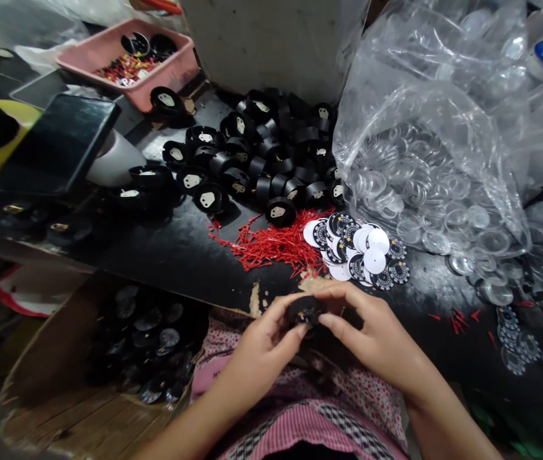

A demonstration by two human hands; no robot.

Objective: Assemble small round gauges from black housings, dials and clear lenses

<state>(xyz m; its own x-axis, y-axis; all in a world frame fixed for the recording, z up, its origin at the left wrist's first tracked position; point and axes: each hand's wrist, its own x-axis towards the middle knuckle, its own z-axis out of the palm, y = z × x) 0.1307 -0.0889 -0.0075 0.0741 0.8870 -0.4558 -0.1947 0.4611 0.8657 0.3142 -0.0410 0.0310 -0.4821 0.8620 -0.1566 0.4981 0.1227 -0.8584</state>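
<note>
Pink striped clothing is filling the space nearest the camera, with the forearms reaching past it to the front edge of the table. Both hands are gripping one black round piece just at that edge: the left hand is curling around its side, and the right hand is pressing thumb and fingers against its other side. A small darker mechanism seems to be sitting on the face turned up (the shadow is hiding its detail).

Judging by the parts lying about, this one piece is partway through being put together: no printed dial or clear cover is showing on it. Plenty appears to be left. Black housings, several showing pale plates, are crowding the table beyond; red slivers are lying in a heap in front of them; dial discs, some white side up, are overlapping just beside that heap; and clear round covers are filling a plastic bag on the right. Some work is probably already done, since dark discs with shiny fronts are resting in an open carton below, at the left.
</note>
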